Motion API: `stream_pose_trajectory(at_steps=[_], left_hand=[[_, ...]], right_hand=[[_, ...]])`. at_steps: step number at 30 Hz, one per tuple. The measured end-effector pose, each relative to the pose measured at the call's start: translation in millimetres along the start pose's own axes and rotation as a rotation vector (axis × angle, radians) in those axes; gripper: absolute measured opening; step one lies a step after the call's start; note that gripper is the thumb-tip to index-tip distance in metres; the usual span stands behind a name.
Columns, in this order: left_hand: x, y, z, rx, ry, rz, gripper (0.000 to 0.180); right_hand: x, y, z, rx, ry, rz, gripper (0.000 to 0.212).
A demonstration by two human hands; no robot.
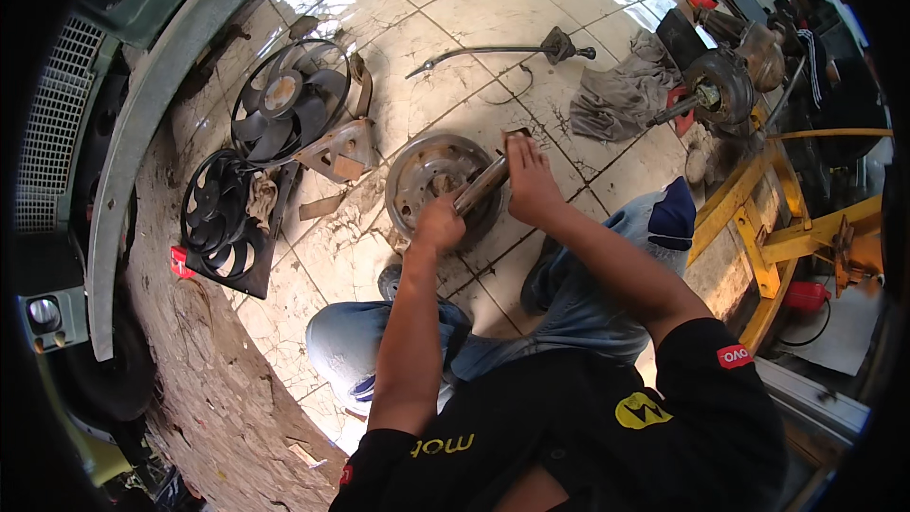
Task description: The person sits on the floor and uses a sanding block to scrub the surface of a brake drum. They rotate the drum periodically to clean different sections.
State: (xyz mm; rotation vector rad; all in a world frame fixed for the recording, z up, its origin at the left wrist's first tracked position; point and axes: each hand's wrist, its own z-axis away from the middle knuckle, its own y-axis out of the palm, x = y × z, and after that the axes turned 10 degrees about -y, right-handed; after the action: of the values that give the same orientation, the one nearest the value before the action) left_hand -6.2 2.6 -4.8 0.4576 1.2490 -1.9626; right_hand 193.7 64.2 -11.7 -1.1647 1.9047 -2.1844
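Note:
Over a round, rusty metal brake plate (pixel 403 175) on the floor, I hold a narrow metal piece that looks like a brake shoe (pixel 482 184), slanting up to the right. My left hand (pixel 439 221) is closed around its near end. At the far end, my right hand (pixel 533 178) presses its fingers together over the piece. A small brown part (pixel 517 134) shows at the right fingertips; what it is I cannot tell. The plate lies between my bent knees, partly hidden by my hands and the shoe.
Two black cooling fans (pixel 284 100) and a metal bracket (pixel 341 150) lie left. A cable with a fitting (pixel 493 50) lies beyond. To the right are a grey rag (pixel 621 90), greasy axle parts (pixel 716 90) and a yellow steel frame (pixel 758 242). A car bumper (pixel 142 133) curves along the left.

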Motion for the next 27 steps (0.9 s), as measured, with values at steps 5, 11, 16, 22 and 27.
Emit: stream_pose_trajectory(at_steps=[5, 11, 16, 22, 27], left_hand=[[3.5, -1.8, -0.6, -0.001, -0.050, -0.008, 0.063], [11.6, -1.0, -3.3, -0.015, -0.013, 0.002, 0.063], [16.5, 5.0, -6.6, -0.024, 0.021, -0.048, 0.065], [12.6, 4.8, -7.5, 0.035, 0.016, -0.024, 0.064], [19.1, 6.9, -10.5, -0.011, 0.044, 0.014, 0.060]], right_hand=[[2.8, -15.0, -6.8, 0.131, -0.039, 0.083, 0.089], [-0.9, -7.1, -5.6, -0.008, -0.134, -0.058, 0.084], [-3.2, -5.1, -4.9, 0.021, -0.337, 0.106, 0.084], [3.8, -9.3, -6.3, 0.010, -0.241, 0.034, 0.087], [-7.9, -12.1, -13.6, 0.004, -0.131, 0.016, 0.092]])
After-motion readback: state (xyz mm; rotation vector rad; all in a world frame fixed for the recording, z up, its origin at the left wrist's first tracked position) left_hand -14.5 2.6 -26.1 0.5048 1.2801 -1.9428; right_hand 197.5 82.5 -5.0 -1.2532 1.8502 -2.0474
